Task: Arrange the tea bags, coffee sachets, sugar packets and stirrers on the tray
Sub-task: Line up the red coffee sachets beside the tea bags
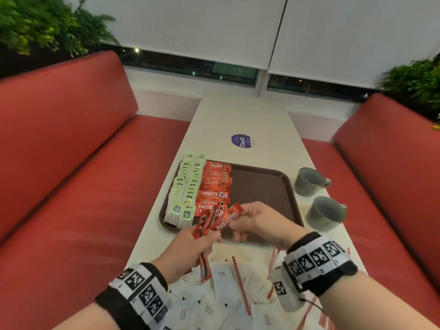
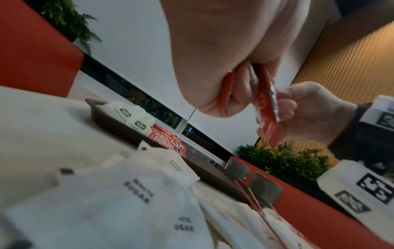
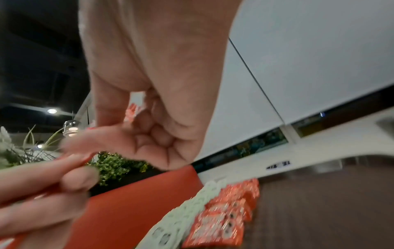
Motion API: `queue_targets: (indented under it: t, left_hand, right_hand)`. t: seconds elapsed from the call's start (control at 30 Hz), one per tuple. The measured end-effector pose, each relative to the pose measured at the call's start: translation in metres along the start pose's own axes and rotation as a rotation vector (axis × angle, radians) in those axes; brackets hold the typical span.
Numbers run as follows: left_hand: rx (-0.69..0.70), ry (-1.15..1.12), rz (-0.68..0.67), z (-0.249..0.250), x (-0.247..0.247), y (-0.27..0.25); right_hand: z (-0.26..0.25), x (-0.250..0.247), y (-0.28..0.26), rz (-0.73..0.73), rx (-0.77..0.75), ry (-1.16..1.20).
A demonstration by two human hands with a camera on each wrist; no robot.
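Observation:
A brown tray [image 1: 262, 186] lies on the white table. Two columns of green-tagged tea bags [image 1: 188, 186] fill its left side, and a column of red coffee sachets [image 1: 215, 186] lies beside them. Over the tray's near edge my left hand [image 1: 209, 236] grips a bundle of red sachets [image 1: 204, 226]. My right hand [image 1: 237, 223] pinches the top end of one sachet [image 1: 230, 216] from that bundle, which also shows in the left wrist view as a sachet [image 2: 266, 114]. White sugar packets [image 1: 223, 282] and thin red stirrers [image 1: 240, 282] lie loose on the table under my wrists.
Two grey cups [image 1: 309, 181] [image 1: 326, 213] stand to the right of the tray. A purple sticker [image 1: 241, 141] sits on the table beyond it. Red benches [image 1: 71, 163] flank the narrow table. The tray's right half is bare.

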State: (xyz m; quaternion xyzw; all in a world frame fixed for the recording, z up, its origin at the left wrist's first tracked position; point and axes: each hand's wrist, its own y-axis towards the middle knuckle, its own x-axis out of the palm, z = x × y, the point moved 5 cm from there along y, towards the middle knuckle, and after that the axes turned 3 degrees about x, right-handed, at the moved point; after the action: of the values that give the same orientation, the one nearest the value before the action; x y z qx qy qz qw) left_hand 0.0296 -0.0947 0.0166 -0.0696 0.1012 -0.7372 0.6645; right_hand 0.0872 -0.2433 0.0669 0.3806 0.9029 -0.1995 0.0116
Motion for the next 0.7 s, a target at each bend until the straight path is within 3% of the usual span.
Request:
queue_targets:
  t: [0.1,0.2,0.33,0.43,0.5,0.7]
  left_hand:
    - [-0.026,-0.115,0.074,0.002,0.002,0.004]
    - [-0.073,-0.144,0.086,0.0,-0.002,0.01]
    - [-0.182,-0.319,0.148,-0.012,-0.019,0.008]
    - [-0.197,-0.465,0.259,-0.023,-0.037,0.004]
    - [-0.193,-0.526,0.313,-0.028,-0.048,0.001]
    - [-0.193,-0.547,0.377,-0.031,-0.065,-0.007]
  right_hand:
    - [0.011,0.017,0.025,0.1,-0.063,0.26]
    - [0.011,0.024,0.045,0.186,-0.05,0.289]
    - [0.0,-0.007,0.07,0.341,0.045,-0.15]
    - [0.001,-0.017,0.091,0.264,0.087,-0.744]
    - [0.011,-0.014,0.101,0.195,0.145,-0.969]
    - [0.029,-0.007,0.126,0.206,0.271,-0.978]
